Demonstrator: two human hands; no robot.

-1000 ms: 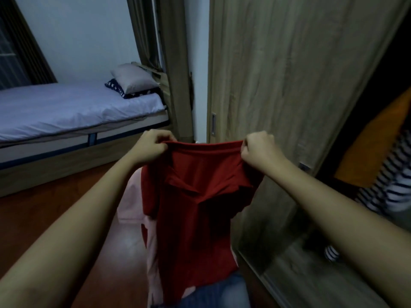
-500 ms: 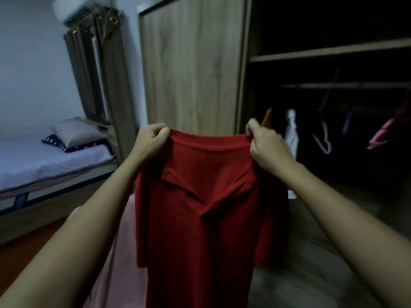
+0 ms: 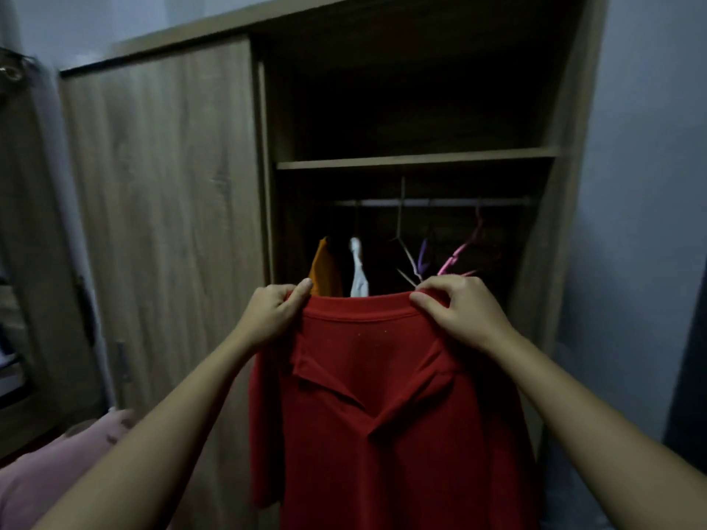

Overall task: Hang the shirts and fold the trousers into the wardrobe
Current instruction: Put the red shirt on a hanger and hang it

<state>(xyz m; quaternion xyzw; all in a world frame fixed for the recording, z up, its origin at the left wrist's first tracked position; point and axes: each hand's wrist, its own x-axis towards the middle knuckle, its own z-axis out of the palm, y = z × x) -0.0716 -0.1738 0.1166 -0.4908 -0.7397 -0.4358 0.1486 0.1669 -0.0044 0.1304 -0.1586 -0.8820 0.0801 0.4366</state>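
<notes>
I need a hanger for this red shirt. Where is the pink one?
In the head view, the pink hanger hangs from the rail toward its right end, just right of the purple hanger and directly above the right hand.

wardrobe rail [image 3: 428, 202] | hung: orange garment [image 3: 325, 269] / white garment [image 3: 359, 273] / hangers [image 3: 455, 258]

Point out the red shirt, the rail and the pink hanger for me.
red shirt [image 3: 382, 472], head view, front below the collar.
rail [image 3: 451, 202], head view, middle of the bar.
pink hanger [image 3: 459, 254], head view, its sloping arm.
</notes>
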